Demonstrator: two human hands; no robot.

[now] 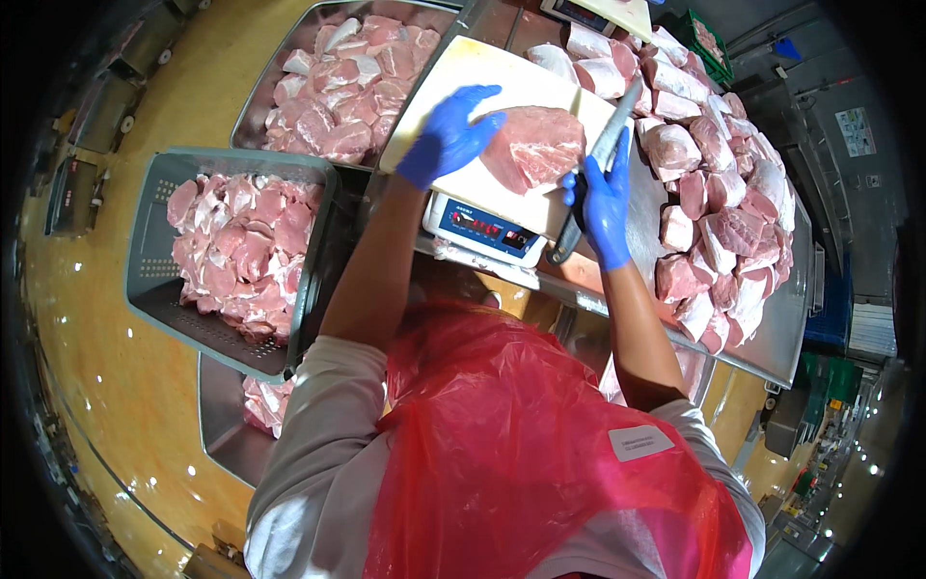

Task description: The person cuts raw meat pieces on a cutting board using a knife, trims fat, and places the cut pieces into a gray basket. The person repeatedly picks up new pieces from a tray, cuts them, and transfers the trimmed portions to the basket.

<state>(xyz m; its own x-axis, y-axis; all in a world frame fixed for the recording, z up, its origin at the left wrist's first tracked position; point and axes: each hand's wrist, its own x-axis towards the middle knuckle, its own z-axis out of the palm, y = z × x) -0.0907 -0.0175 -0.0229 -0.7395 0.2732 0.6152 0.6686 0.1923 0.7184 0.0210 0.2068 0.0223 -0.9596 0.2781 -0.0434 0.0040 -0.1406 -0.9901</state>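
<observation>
A pink piece of raw meat (531, 150) lies on a white cutting board (434, 72), which rests on a scale (482, 230) with a red lit display. My left hand (449, 135), in a blue glove, has its fingers apart at the meat's left side, fingertips at its upper left edge. My right hand (603, 207), also gloved in blue, grips a long knife (617, 119) just right of the meat, blade pointing up and away, handle partly hidden by my fingers.
Many meat chunks (719, 232) cover a steel table (776, 338) at right. A steel tray (251, 125) of meat is upper left, a grey perforated crate (149, 241) of slices at left, another steel bin (217, 425) below it. A green crate (714, 48) stands behind.
</observation>
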